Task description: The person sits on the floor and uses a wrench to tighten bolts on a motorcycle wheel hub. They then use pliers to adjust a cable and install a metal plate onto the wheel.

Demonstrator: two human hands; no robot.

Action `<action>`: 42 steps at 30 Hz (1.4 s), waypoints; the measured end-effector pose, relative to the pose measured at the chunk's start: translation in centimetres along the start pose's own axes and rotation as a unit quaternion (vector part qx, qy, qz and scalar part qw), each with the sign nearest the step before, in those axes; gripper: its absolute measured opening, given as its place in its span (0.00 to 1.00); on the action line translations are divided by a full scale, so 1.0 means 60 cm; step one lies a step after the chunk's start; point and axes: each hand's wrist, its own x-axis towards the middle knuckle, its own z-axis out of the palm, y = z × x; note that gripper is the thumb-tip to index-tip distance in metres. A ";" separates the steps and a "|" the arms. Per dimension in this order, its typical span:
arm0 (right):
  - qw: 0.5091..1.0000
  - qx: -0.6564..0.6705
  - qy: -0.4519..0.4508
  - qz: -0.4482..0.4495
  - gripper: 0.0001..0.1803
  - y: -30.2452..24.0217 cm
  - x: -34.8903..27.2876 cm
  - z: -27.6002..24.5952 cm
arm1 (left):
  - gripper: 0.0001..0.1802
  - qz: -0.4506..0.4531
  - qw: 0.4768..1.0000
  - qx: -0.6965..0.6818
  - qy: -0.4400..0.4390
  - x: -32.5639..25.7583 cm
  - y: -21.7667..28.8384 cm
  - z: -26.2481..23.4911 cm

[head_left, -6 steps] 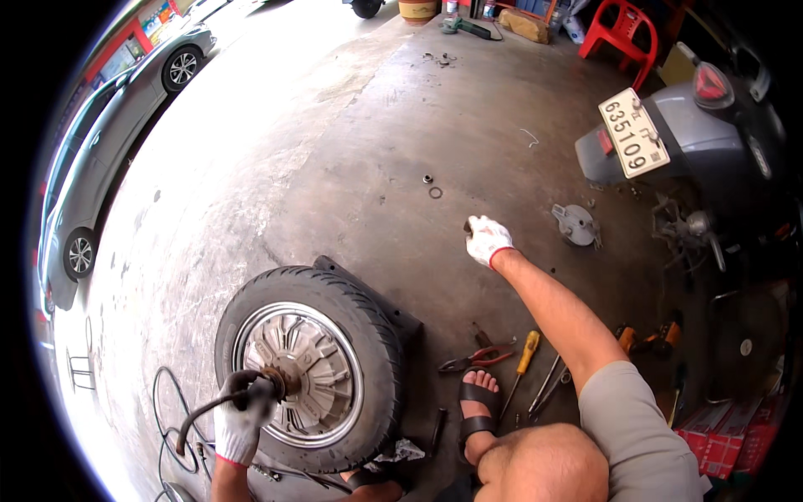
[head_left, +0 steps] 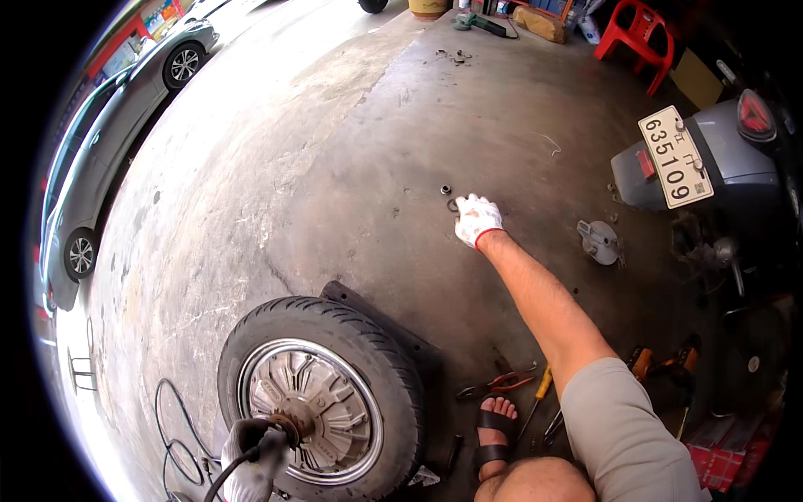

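A scooter wheel [head_left: 322,393] with black tyre and silver hub motor lies flat on a black mat on the concrete floor. My left hand [head_left: 251,456], in a dark-and-white glove, grips the axle and black cable at the hub centre. My right hand [head_left: 477,219], in a white glove with red cuff, is stretched far forward, fingers down at a small metal ring and nut [head_left: 448,197] lying on the floor. Whether the fingers hold either part is hidden by the glove.
A grey scooter rear [head_left: 703,167] stands at right, a round metal cover [head_left: 599,241] beside it. Pliers [head_left: 502,385] and screwdrivers [head_left: 539,393] lie by my sandalled foot [head_left: 495,431]. Cable loops [head_left: 171,427] lie left of the wheel. A red chair [head_left: 636,33] and parked car [head_left: 125,100] are farther off.
My right hand has reached further forward and left, arriving at the small ring and nut on the floor. The left hand stays on the hub axle.
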 end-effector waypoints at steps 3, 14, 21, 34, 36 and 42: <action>0.999 0.015 0.036 0.015 0.31 -0.027 0.065 0.024 | 0.14 -0.022 0.998 0.054 -0.019 0.002 0.007 -0.005; 0.994 0.024 0.106 0.008 0.13 -0.082 0.062 0.039 | 0.12 0.007 0.988 0.155 -0.017 0.003 0.025 -0.004; 0.820 0.559 0.053 -0.108 0.08 -0.188 -0.178 -0.208 | 0.14 0.143 0.977 0.147 -0.053 0.011 -0.015 -0.024; 0.728 0.385 0.166 -0.542 0.16 -0.381 -0.633 -0.486 | 0.23 0.222 0.943 0.245 0.038 0.007 -0.040 -0.018; 0.739 0.359 0.185 -0.539 0.16 -0.392 -0.642 -0.478 | 0.21 0.215 0.942 0.255 0.044 0.006 -0.042 -0.019; 0.750 0.354 0.229 -0.510 0.15 -0.434 -0.627 -0.462 | 0.17 0.239 0.938 0.250 0.039 0.007 -0.043 -0.024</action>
